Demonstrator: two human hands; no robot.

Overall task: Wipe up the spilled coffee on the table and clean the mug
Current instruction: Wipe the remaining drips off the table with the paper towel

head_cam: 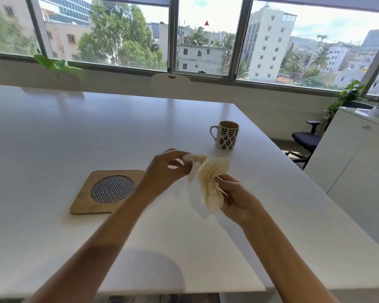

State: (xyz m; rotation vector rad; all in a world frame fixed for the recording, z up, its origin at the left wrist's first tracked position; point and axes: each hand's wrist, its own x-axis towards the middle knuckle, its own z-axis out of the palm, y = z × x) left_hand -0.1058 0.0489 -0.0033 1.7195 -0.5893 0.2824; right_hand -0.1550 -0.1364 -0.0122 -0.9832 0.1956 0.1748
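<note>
your left hand (166,169) and right hand (234,200) hold a crumpled cloth (210,184) above the table (74,127); the mug (225,135) stands beyond, a trivet (85,202) at left.

Bright daylight, entering through the windows (206,36) far beyond the fingertips. Sky blown out white in the panes. Soft sheen across the white table (74,132) ahead of the fingers, with pale reflections of the chair backs (170,82). Diffuse shadow under the cloth (210,184) just below the fingers; a broad dim shadow patch on the near table edge, well behind them. Wide-angle bending at the edges: window frames lean outward, table edges curve. Slight motion blur on the left hand (166,169) fingers; trees at far left smeared.
</note>
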